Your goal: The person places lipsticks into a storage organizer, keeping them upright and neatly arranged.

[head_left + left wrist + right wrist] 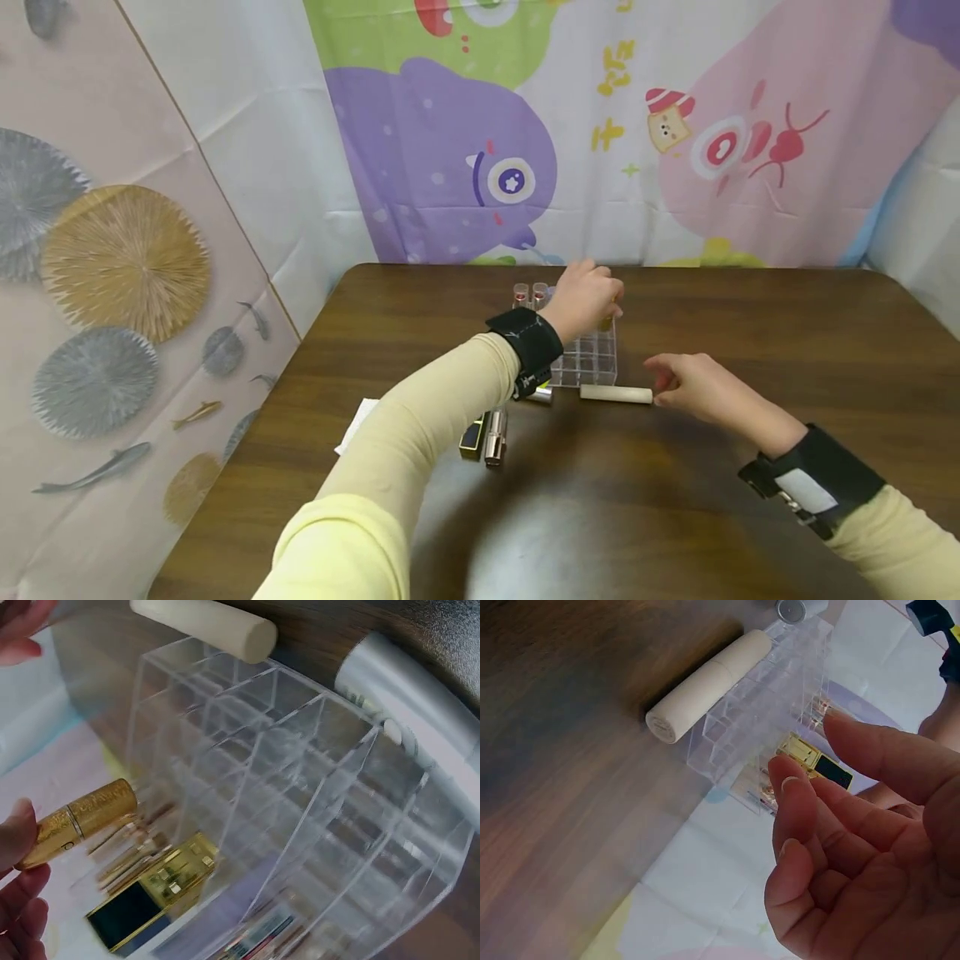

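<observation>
Since the left hand has the gold tube pinched by one end between thumb and fingertips, the free end can lead, which is handy. Right hand is loosely curled with thumb and fingertips apart, holding nothing, just beside the cream tube. Gold tube's at the clear organiser's far right corner; can't tell if it's over a slot or just outside. If it's going in, I'd tip it upright, line it up, then lower it without scraping the dividers. Watch the black-and-gold lipstick near it, easy to bump imo. Cream tube and silver tube lie along the near side on the worktop, so steady the organiser without rolling them.
</observation>
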The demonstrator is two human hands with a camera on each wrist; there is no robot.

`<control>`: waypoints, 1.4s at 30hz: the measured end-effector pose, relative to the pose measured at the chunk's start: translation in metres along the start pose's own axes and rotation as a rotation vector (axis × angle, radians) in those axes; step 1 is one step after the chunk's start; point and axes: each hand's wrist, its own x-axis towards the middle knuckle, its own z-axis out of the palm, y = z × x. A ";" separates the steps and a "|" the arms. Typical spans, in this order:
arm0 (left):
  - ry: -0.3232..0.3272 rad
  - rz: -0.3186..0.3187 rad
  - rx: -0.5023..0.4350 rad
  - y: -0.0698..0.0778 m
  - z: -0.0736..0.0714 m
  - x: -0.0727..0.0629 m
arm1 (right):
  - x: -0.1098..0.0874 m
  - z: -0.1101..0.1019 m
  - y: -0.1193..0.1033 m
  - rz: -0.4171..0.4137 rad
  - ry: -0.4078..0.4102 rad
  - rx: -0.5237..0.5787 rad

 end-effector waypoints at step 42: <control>-0.263 0.097 -0.556 -0.027 0.019 -0.073 | 0.019 0.014 -0.011 -0.096 0.270 -0.282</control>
